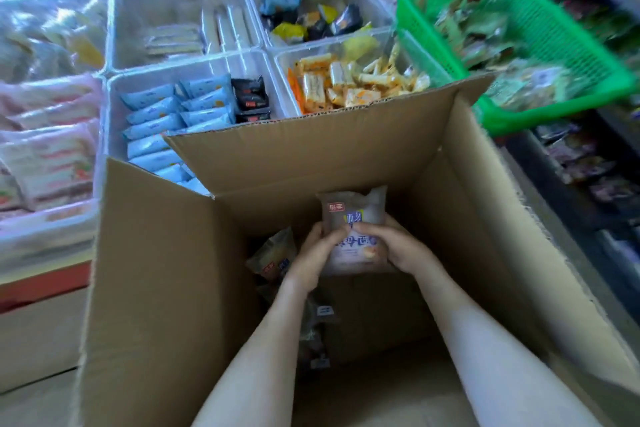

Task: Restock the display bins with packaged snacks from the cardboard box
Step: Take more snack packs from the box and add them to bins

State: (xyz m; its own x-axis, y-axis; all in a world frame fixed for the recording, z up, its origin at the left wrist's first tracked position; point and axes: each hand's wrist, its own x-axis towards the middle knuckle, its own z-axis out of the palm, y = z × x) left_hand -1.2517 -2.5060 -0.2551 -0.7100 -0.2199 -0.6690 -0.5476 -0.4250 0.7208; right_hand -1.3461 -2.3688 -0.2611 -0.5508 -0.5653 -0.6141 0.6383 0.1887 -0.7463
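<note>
Both my arms reach down into an open cardboard box [166,274]. My left hand [313,255] and my right hand [398,248] together grip a pale snack packet [353,215] with blue printed characters, held upright inside the box. Their fingers curl around its lower half from either side. More packets [273,258] of the same kind lie lower in the box, to the left of my left wrist. Beyond the box's far flap stand clear display bins [114,94] with wrapped snacks.
A bin of blue and black packets [180,111] sits just past the box's left flap, a bin of orange-white sticks [349,83] beside it. A green basket [554,31] of packets stands at the right. Pink-wrapped goods [48,149] fill the left bin.
</note>
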